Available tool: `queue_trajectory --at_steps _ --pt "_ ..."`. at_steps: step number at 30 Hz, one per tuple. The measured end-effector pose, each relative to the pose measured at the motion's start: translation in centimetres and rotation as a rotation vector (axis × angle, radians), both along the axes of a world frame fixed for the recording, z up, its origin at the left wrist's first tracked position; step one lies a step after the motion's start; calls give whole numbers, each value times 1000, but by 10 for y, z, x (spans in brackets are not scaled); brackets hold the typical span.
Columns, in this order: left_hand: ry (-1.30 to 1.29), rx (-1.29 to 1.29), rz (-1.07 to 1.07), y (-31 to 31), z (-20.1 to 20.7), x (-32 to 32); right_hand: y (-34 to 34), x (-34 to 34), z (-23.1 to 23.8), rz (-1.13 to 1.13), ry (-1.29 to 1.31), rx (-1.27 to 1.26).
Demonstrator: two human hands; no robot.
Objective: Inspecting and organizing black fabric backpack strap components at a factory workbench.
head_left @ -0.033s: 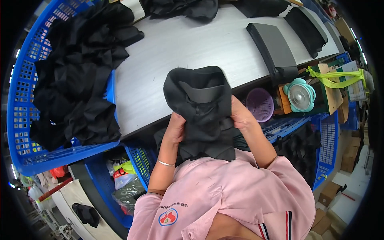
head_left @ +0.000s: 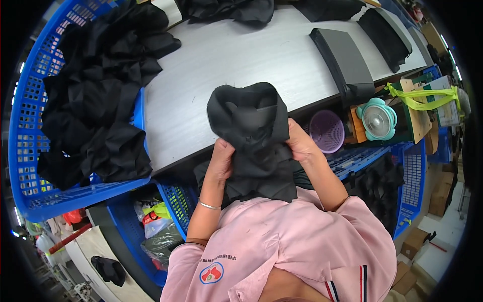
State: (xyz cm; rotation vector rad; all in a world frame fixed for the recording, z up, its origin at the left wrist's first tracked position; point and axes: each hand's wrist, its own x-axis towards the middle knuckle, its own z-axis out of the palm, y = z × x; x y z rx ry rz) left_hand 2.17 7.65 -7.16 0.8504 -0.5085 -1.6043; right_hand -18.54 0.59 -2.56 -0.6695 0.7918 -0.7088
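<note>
A black cloth piece (head_left: 254,151) is held up in front of my chest, at the near edge of the table. Its upper part forms a rounded, open loop, with a smooth dark grey panel (head_left: 247,118) showing inside. The lower part hangs down against my pink shirt. My left hand (head_left: 220,157) grips its left side, thumb pressed to the cloth. On the opposite side my right hand (head_left: 300,142) is closed on the cloth too. The fingertips of both hands are hidden behind the fabric.
To the left stands a blue basket (head_left: 75,201) heaped with black cloth pieces (head_left: 95,100). Flat stacks of grey-black pieces (head_left: 347,58) lie on the white table (head_left: 201,65) at the right. A purple basket (head_left: 327,132), a turquoise fan (head_left: 377,121) and another blue basket (head_left: 412,176) are on my right.
The black cloth has shifted slightly in my hands, its right side a little inward, and the grey panel has tilted. My right hand has moved slightly left.
</note>
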Motion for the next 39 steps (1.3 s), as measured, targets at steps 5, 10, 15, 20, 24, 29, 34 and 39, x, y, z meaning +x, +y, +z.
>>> queue_trajectory --at_steps 5,10,15,20,24,29,34,39 --pt "-48 116 66 2 -13 -3 -5 6 -7 -49 371 -268" --pt "-218 97 62 2 -13 8 -6 4 -14 -58 392 -263" --pt "-85 154 -69 4 -7 14 -8 23 -32 -323 540 -521" --pt "-60 279 -173 14 -12 16 -3 25 -28 -454 447 -433" --pt "35 243 -70 12 -20 18 18 10 4 -673 803 -674" --pt "57 171 -74 4 -19 13 62 -11 22 -172 771 -354" --pt "100 88 -154 10 -3 8 67 -11 -12 -153 379 -43" --pt "288 78 -181 3 -2 0 61 -20 -6 -420 575 -489"
